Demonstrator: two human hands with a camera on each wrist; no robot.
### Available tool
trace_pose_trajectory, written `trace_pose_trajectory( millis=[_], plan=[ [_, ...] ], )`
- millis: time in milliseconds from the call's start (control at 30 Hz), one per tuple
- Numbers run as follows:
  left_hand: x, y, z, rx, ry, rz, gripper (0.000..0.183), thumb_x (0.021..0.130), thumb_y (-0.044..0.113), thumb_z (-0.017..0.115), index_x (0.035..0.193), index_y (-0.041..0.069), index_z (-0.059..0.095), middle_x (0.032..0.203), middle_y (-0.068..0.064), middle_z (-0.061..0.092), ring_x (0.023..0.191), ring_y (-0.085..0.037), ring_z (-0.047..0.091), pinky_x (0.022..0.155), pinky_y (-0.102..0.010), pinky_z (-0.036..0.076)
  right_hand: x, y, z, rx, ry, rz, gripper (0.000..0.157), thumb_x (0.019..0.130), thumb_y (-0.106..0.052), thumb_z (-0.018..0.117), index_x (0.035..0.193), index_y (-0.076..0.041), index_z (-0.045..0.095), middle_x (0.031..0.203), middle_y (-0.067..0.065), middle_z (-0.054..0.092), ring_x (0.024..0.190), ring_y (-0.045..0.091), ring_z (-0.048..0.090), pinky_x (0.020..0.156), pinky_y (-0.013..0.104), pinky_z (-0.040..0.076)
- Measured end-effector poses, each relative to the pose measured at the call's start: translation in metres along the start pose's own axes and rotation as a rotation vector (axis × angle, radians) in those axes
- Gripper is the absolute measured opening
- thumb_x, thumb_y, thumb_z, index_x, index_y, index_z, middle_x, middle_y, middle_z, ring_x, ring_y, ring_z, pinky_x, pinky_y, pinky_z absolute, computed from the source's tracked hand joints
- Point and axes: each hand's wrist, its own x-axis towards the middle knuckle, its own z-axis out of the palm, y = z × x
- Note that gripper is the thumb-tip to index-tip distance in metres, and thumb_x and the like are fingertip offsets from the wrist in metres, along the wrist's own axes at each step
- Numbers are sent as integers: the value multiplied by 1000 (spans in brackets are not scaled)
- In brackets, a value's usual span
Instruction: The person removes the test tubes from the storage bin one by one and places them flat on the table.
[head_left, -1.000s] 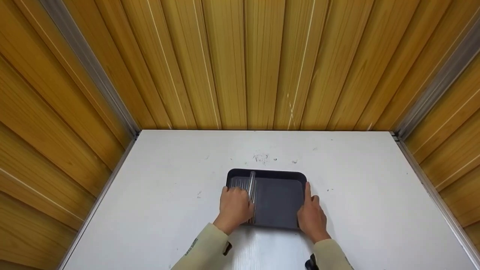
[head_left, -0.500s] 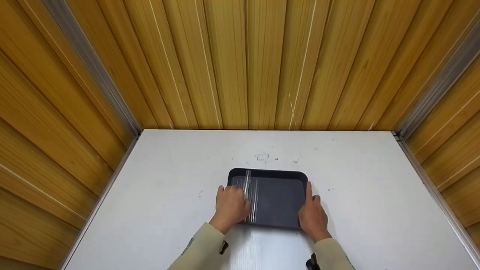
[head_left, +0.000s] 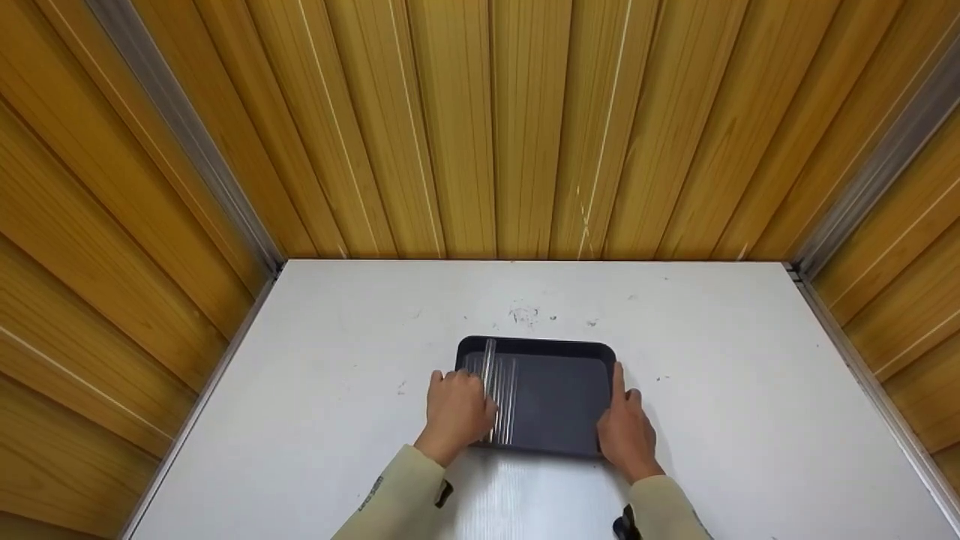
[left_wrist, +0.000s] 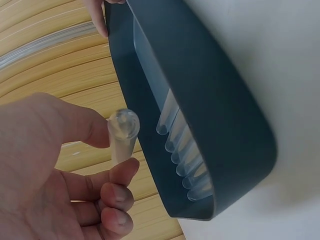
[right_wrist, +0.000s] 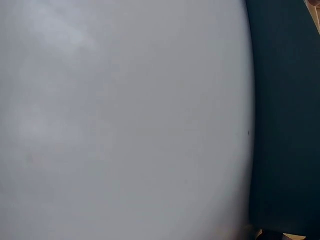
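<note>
A dark grey rectangular tray lies on the white table. My left hand is over its left part, pinching a clear test tube between thumb and fingers; in the head view this tube slants above the tray. Several more clear test tubes with rounded ends lie side by side inside the tray, partly hidden by my left hand in the head view. My right hand grips the tray's right edge, index finger stretched along the rim. The right wrist view shows mostly tabletop and the tray's outer wall.
White tabletop with small dark marks surrounds the tray. Wood-look panels stand behind the table and at both sides, with grey metal strips in the corners.
My left hand has moved slightly left with the test tube, uncovering more of the tubes lying in the tray. The right hand stays at the tray's right edge.
</note>
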Motion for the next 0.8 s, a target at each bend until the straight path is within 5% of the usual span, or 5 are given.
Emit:
trace_pose_trajectory(
  millis=[800],
  plan=[
    [-4,-14,0,16,7,-41,28,78,28,70,62,9,58,64,-6,60,61,-25,57,68,-40,38,-1,0,-1,-6,1,-11,69,93,-1,43,154,-6,10,115,30,47,60,20,48,53,33,37]
  ],
)
